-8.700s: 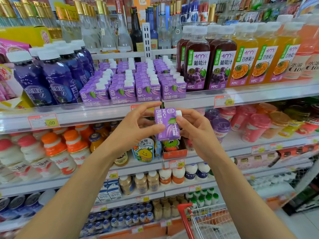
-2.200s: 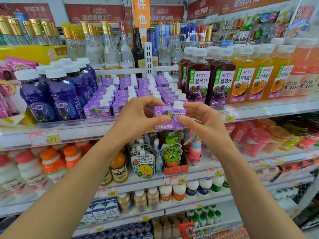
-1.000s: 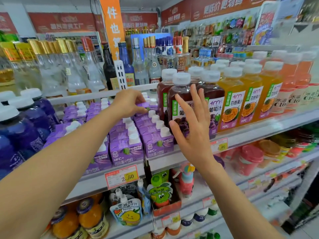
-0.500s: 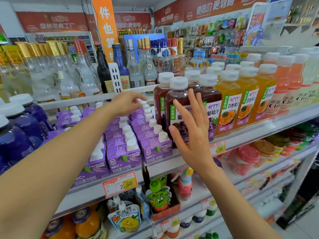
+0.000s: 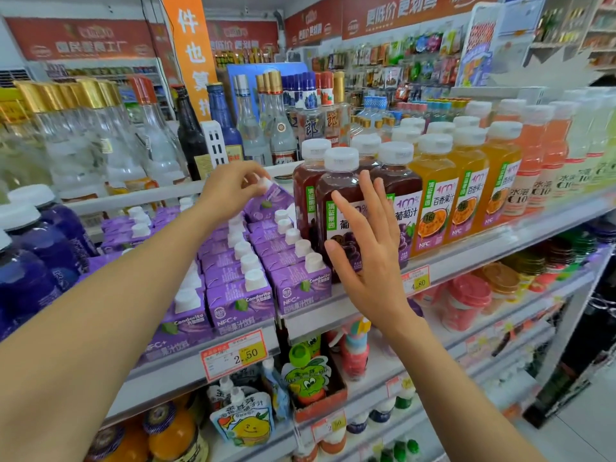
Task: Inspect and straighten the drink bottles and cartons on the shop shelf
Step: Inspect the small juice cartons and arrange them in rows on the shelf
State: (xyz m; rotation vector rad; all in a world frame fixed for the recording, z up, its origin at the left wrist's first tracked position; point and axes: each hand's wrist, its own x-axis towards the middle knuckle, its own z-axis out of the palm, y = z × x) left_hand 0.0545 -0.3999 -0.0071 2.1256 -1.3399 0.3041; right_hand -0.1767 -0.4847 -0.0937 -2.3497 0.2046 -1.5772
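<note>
Rear carton (image 5: 270,202) now tilted, cap (image 5: 265,183) uppermost

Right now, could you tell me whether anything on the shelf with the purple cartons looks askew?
Yes: the rearmost purple juice carton, in the row beside the grape juice bottles, leans tilted and sits higher than the upright cartons in front of it. The left hand pinches it near its top.
</note>
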